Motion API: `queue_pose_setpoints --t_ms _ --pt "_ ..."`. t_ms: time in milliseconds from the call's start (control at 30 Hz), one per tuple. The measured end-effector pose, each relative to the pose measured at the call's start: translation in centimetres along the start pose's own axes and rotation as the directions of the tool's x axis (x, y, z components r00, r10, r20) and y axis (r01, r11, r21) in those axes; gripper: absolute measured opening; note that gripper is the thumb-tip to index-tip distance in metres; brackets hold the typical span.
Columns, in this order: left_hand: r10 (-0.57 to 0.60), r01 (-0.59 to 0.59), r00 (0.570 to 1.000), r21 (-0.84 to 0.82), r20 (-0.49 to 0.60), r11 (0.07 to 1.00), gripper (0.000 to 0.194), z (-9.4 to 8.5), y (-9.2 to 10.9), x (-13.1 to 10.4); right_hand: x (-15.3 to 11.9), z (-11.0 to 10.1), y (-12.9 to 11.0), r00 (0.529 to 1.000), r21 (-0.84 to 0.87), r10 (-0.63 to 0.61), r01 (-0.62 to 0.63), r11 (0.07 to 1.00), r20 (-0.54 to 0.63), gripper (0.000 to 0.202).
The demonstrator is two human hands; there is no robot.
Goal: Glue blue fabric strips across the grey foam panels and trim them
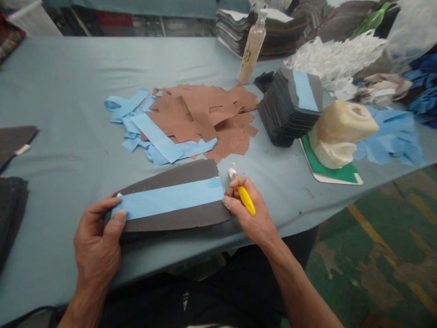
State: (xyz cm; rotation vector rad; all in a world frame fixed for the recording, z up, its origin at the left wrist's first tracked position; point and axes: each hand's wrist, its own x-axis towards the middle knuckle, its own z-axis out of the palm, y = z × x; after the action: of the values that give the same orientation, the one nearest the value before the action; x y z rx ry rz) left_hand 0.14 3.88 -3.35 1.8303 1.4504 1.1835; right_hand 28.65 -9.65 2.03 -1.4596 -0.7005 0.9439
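A dark grey piece (177, 218) lies at the near edge of the table, with a light blue strip (170, 199) running along its middle. My left hand (97, 241) grips its left end, thumb on the blue strip. My right hand (249, 209) presses the right end of the strip with its fingertips while holding a yellow-handled tool (244, 196), whose white tip points up and away from me.
A pile of brown and blue scraps (191, 120) lies beyond the piece. A stack of grey pieces (290, 107), a bottle (251, 48) and a cream lump on a green sheet (337, 132) stand to the right. Dark sheets (13, 141) sit far left on the blue-grey table (68, 91).
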Motion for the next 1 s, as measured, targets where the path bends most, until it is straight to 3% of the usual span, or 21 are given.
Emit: queue_pose_setpoints --t_ms 367,667,1000 --pt "-0.129 0.125 0.991 -0.136 -0.025 0.983 0.04 0.3 1.5 0.1 0.1 -0.3 -0.2 0.999 -0.044 -0.022 0.024 0.999 0.037 0.028" --pt "-0.138 0.135 0.99 -0.128 -0.015 0.983 0.042 0.4 1.6 0.2 0.0 -0.7 -0.1 0.998 -0.014 0.003 -0.002 1.0 0.065 0.029" --pt "-0.125 0.123 0.992 -0.146 -0.009 0.982 0.04 0.4 1.4 0.2 0.0 -0.2 0.3 0.999 -0.074 -0.037 0.037 0.997 0.01 0.026"
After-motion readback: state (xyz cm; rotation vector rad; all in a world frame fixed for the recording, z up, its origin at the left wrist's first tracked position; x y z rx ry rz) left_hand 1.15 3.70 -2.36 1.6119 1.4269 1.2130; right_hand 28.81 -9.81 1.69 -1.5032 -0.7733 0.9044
